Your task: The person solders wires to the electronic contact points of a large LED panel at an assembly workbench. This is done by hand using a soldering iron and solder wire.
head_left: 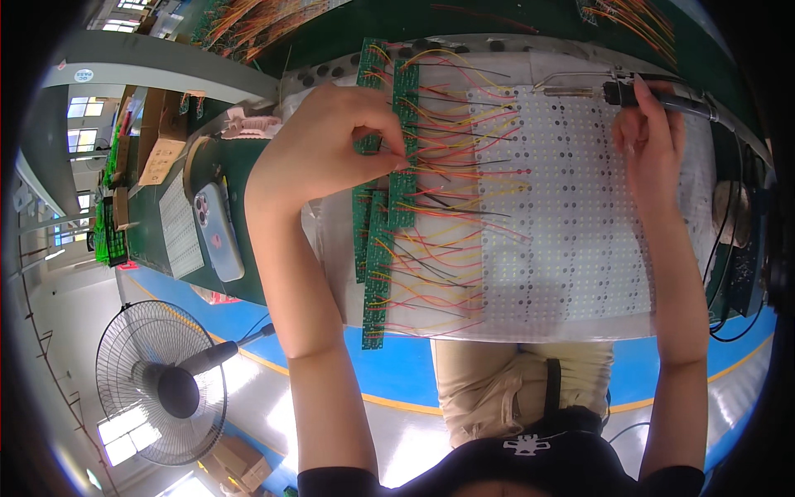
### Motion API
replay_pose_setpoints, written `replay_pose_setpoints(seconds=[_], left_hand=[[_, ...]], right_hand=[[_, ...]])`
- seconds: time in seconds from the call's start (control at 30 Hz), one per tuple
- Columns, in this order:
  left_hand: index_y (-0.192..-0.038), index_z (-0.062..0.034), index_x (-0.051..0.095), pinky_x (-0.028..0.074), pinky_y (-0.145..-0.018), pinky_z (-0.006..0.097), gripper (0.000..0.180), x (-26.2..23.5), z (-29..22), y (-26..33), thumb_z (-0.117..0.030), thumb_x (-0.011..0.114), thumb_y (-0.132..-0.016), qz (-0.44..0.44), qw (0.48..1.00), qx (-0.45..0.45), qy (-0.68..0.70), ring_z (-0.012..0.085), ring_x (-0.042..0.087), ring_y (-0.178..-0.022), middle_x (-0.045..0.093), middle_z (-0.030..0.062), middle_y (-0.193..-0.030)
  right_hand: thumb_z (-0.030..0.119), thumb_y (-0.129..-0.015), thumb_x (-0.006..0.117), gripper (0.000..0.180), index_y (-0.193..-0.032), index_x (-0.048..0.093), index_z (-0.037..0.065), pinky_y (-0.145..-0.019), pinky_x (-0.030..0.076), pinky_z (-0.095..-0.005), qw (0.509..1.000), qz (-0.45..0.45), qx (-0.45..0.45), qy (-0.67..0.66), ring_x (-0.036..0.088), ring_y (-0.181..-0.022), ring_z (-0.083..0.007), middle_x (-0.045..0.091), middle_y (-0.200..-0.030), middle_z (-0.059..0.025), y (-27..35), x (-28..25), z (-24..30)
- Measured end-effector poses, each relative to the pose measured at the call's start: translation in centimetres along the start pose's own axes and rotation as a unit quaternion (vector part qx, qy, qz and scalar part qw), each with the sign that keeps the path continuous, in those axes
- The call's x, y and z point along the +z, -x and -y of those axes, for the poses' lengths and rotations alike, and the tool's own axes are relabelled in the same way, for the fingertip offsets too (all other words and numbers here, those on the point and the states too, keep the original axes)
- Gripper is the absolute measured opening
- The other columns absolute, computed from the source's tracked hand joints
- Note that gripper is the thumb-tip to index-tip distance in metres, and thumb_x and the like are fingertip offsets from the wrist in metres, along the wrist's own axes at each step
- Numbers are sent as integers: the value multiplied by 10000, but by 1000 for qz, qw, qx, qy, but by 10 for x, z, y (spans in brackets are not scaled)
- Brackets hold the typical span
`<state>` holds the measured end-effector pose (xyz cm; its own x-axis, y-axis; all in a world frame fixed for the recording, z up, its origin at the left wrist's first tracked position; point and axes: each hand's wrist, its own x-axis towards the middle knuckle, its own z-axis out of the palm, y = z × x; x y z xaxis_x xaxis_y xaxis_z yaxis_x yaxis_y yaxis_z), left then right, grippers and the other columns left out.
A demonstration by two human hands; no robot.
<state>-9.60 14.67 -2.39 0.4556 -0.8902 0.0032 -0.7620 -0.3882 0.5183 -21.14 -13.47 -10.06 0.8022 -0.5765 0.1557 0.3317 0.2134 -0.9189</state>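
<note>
My left hand (331, 137) reaches over the green circuit boards (404, 195), thumb and forefinger pinched together at the edge of one long strip. Wire ends lie right by those fingertips; what is between them is too small to make out. Red, yellow and black wires (451, 170) fan out to the right from the strips. On the right, my right hand (650, 132) closes around the black handle of a soldering iron (617, 94). Its metal barrel points left over the far part of a pale dotted sheet (571, 207). A thin bent metal tube runs just beyond the barrel.
A phone (217, 232) and a small dotted sheet (180, 224) lie on the green bench at left. A standing fan (170, 385) is below them. Black cables (725, 265) hang at the right edge. Bundles of orange wires (257, 33) lie at the far side.
</note>
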Motion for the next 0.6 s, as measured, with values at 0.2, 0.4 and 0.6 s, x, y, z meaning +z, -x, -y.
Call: replay_pose_setpoints(seconds=[0.2,0.4,0.6], left_hand=[[-681,-71,670,273,-464,281,126,4,4,1,-54,729,-572,22,999,-3,25,129,387,-517,461,17,-566],[-693,-78,678,292,-470,298,137,14,-2,-5,-72,716,-562,20,999,32,-6,159,429,-536,474,29,-571],[-663,-76,627,333,-611,313,95,25,-12,-8,-103,691,-598,16,996,31,-84,192,487,-580,504,30,-606]], right_hand=[[172,-837,594,134,-840,518,62,-392,294,-233,1000,5,2,-2,303,-417,-57,343,-490,31,0,1,0],[158,-837,590,119,-832,527,57,-394,291,-235,1000,11,14,-8,301,-419,-57,334,-489,36,-1,-1,0],[163,-838,594,127,-857,530,55,-400,293,-239,1000,7,21,-6,299,-420,-57,344,-487,33,0,-1,0]])
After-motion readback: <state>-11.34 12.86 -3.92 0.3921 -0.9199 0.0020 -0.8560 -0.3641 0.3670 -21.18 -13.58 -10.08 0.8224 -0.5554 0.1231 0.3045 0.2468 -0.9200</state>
